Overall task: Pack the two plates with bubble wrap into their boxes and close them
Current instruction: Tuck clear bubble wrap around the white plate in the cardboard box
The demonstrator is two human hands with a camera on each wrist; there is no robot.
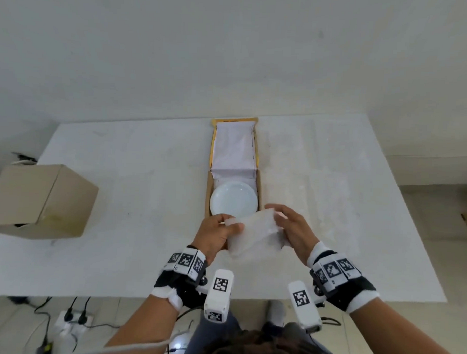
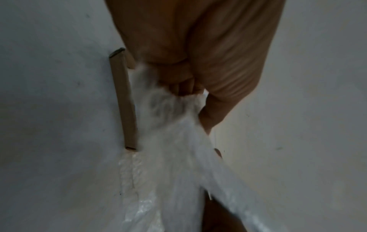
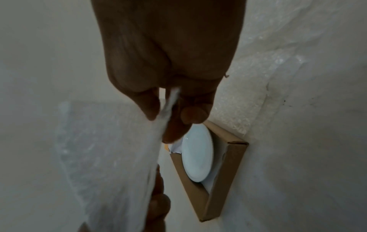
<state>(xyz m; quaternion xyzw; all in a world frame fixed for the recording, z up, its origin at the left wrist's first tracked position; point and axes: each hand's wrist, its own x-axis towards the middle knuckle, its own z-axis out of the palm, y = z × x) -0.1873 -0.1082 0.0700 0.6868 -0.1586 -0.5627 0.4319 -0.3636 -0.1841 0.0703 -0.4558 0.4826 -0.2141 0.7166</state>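
Both hands (image 1: 254, 230) pinch bubble wrap (image 1: 254, 234) above the boxed plate (image 1: 233, 203).

Power strip (image 1: 74, 320) under white table (image 1: 126, 173)

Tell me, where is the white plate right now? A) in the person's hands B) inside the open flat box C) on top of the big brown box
B: the white plate lies inside the open flat box, while both hands hold only the bubble wrap in front of it.
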